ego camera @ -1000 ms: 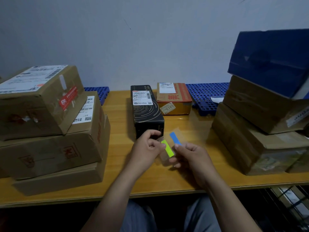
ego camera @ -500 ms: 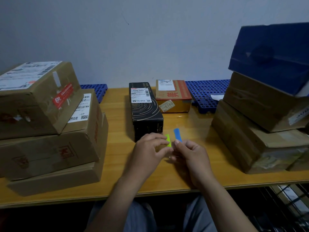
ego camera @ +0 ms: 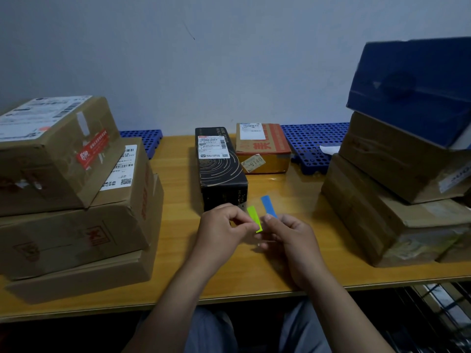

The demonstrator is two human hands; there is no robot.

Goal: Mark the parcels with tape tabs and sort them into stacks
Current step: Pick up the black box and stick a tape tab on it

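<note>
The person's two hands meet just above the wooden table [ego camera: 178, 253], right in front of the long black parcel [ego camera: 221, 171]. The left hand [ego camera: 222, 226] pinches the lower end of a green tape tab [ego camera: 254, 218] between thumb and curled fingers. The right hand [ego camera: 290, 238] pinches the foot of a blue tape tab [ego camera: 268, 205], just beside the green one. Behind the black parcel sits a small brown carton [ego camera: 262, 149]. Cardboard parcels are stacked at the left [ego camera: 71, 200] and at the right [ego camera: 392, 200], where a blue box [ego camera: 413, 90] lies on top.
</note>
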